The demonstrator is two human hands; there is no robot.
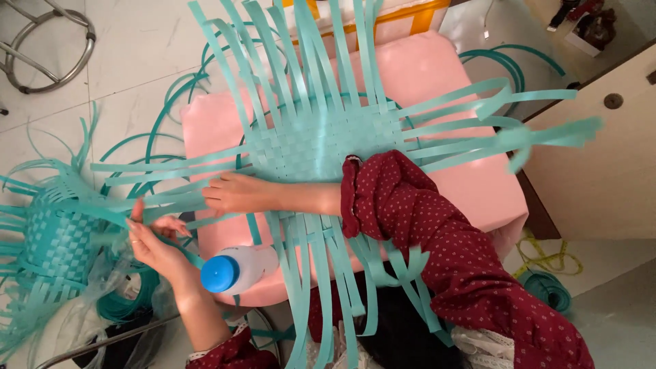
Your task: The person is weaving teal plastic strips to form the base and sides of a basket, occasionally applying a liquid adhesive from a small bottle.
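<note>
- We are keeping the woven mat (321,140) flat on the pink stool (471,191), so its loose strips are fanning out freely.
- Our right hand (236,193) is pressing open-palmed at the mat's left edge, steadying it.
- Our left hand (152,240), further left of the mat, is pinching one strip (147,203).
- A white bottle (239,268) is lying below the mat.

two hands: the left hand (154,242) at eight o'clock, the right hand (236,193) near the centre. one flat woven mat (321,140) of teal strips on one pink stool (478,191). one half-made woven basket (58,236) at nine o'clock. one white bottle (239,268) with a blue cap at seven o'clock. one metal ring frame (51,48) at eleven o'clock. one coil of teal cord (550,287) at four o'clock. the loose strips are too many to count.
</note>
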